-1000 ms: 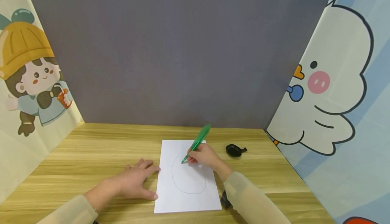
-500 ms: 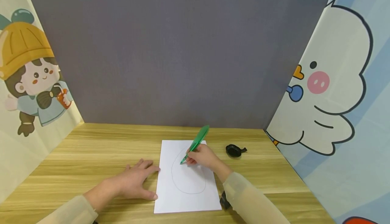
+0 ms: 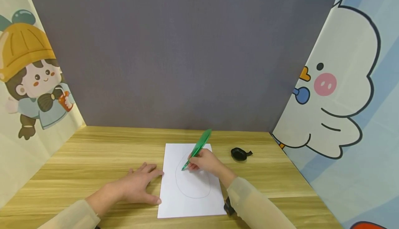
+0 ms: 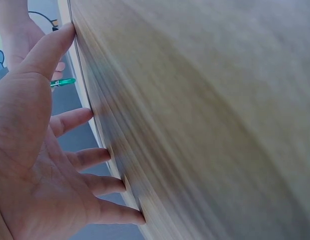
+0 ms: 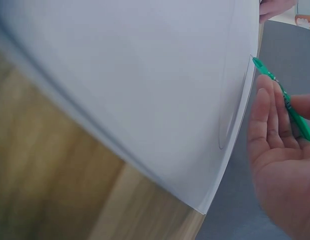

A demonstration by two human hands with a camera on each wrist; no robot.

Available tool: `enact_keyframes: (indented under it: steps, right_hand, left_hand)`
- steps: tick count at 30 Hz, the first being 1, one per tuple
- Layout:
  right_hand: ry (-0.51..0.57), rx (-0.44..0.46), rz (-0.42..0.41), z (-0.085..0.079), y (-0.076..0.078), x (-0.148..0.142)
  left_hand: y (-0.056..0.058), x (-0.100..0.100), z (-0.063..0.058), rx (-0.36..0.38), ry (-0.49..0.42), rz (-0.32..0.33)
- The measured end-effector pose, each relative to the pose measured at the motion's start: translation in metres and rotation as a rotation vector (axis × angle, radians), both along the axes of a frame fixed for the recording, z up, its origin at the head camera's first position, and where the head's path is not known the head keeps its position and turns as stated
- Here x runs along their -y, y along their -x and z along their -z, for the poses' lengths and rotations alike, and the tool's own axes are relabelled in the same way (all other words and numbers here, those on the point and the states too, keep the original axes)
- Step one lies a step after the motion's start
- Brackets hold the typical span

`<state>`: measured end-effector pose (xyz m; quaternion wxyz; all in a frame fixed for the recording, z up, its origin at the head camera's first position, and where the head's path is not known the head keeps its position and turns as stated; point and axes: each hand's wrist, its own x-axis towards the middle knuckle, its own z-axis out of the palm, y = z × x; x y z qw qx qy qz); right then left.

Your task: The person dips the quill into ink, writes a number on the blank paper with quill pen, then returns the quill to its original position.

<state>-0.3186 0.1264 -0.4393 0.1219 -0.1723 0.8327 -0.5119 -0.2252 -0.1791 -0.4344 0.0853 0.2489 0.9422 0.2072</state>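
A white sheet of paper point(image 3: 190, 208) lies on the wooden table, bearing a thin egg-shaped outline point(image 3: 194, 197). My right hand point(image 3: 205, 161) pinches a green feather-shaped pen point(image 3: 200, 144) over the upper half of the sheet. The pen leans up and to the right, its tip inside the outline near the left side. In the right wrist view the pen's tip point(image 5: 256, 62) is right at the paper surface. My left hand point(image 3: 138, 183) lies spread on the table at the left edge of the sheet, thumb and a fingertip on that edge. Its fingers point(image 4: 89, 159) are straight and apart.
A small black round object point(image 3: 239, 154) with a short tab lies on the table right of the paper. A dark grey panel point(image 3: 177, 55) rises behind the table point(image 3: 103, 152). Cartoon-printed walls stand at the left and right.
My right hand has moved slightly left and toward me, carrying the pen tip down and left across the paper. The left hand and the paper have stayed in place.
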Motion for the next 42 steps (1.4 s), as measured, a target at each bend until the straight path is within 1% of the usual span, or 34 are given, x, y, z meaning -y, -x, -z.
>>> enact_keyframes:
  steps: [18,24,35,42]
  right_hand:
    - [0.000,0.007,-0.014,-0.004,-0.007,0.000]
    - [0.015,0.026,-0.033,-0.006,-0.011,0.001]
    - [0.012,0.028,-0.060,-0.007,-0.015,0.003]
    - [0.008,0.035,-0.079,-0.008,-0.018,0.004]
  left_hand:
    - [0.001,-0.001,0.000,-0.002,-0.004,0.000]
    - [0.001,-0.001,0.000,-0.002,-0.005,0.000]
    - [0.000,-0.001,-0.001,0.027,-0.006,-0.003]
    - [0.000,-0.001,-0.001,0.019,-0.004,-0.003]
